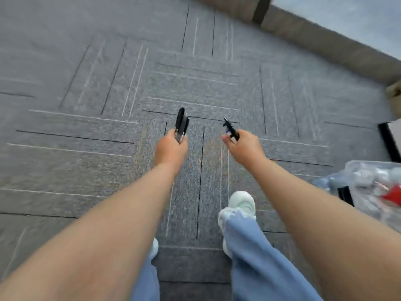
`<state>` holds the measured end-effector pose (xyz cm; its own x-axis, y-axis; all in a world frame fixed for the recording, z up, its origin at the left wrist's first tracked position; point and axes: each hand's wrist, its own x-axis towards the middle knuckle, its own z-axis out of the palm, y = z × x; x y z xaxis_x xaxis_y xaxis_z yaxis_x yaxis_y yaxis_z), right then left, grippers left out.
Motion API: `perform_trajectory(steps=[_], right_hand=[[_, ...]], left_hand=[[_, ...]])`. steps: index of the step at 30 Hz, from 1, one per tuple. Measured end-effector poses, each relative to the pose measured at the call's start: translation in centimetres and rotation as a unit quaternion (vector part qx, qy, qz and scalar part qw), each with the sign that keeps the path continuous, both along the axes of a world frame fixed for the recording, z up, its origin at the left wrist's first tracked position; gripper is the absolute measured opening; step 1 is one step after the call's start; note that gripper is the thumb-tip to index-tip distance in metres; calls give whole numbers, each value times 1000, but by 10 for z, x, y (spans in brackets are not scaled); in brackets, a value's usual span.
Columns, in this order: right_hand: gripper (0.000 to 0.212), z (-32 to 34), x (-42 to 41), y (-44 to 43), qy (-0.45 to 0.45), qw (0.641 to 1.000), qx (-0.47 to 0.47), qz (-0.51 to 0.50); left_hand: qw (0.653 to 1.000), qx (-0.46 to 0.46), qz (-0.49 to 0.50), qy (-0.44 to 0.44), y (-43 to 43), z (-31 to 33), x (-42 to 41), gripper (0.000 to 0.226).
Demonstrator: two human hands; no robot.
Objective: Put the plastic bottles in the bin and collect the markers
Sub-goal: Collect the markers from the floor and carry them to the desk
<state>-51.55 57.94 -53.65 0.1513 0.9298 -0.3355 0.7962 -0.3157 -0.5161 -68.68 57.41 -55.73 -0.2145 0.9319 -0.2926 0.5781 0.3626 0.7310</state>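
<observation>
Though blurred, markers (181, 123) (black) — in both hands (171, 148)

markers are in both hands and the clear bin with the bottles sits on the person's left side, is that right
Not quite. The clear bin with the bottles sits on the person's right side, not the left, as the head view shows. The rest holds: the left hand and the right hand both hold markers.
</observation>
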Motion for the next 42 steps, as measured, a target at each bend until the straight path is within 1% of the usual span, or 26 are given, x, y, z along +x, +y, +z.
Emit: perform_trajectory(steps=[3,7,11,15,18,20,25,28,31,33,37,42], right_hand=[[36,74,9,-35,4,999,36,-24],[32,148,24,-83,-9,997,66,-48],[41,207,46,-136,-5,990,112,-90],[41,262,77,-193,23,977,172,-125],[45,302,102,-243,55,960,232,-149],[47,326,118,-277,63,945,266,-180],[46,366,166,-362,42,911,318,-257],[46,384,195,-409,48,885,348,-304],[39,401,219,-448,61,865,369,-335],[37,411,234,-468,65,851,381,-356],[37,420,264,-494,56,830,397,-387],[36,426,319,-508,58,811,404,-419]], left_hand=[[999,29,-21,-27,-32,72,14,22],[994,75,-40,-63,-68,147,36,20],[987,118,-78,-78,-108,214,62,22],[974,165,-126,-95,-150,275,93,30],[958,197,-174,-112,-184,312,124,28],[945,210,-204,-144,-208,333,146,26],[910,263,-268,-176,-267,382,205,30],[889,279,-305,-200,-299,402,239,20],[866,287,-342,-226,-326,419,268,13],[851,293,-366,-237,-340,431,285,15],[833,293,-391,-261,-357,449,324,29],[821,265,-417,-285,-360,449,388,24]])
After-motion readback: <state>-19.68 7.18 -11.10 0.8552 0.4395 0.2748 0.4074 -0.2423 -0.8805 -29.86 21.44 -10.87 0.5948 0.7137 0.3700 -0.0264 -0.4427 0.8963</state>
